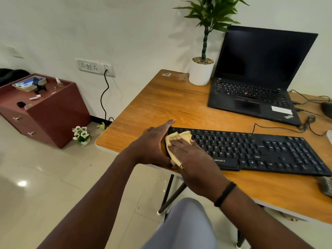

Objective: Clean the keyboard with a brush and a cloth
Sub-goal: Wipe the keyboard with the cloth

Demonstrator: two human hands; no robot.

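A black keyboard [260, 150] lies along the near edge of the wooden desk [161, 105]. A yellow cloth [177, 139] is spread over the keyboard's left end. My right hand [194, 159] lies flat on the cloth with straight fingers, pressing it onto the keys. My left hand [152, 146] holds the keyboard's left edge, thumb at the near side and index finger stretched along the far corner. No brush is in sight.
An open black laptop [256, 83] and a white potted plant [201, 72] stand at the back of the desk. Cables [305, 123] run at the right. A maroon drawer cabinet [41, 108] and a small flower pot [81, 134] stand on the floor at the left.
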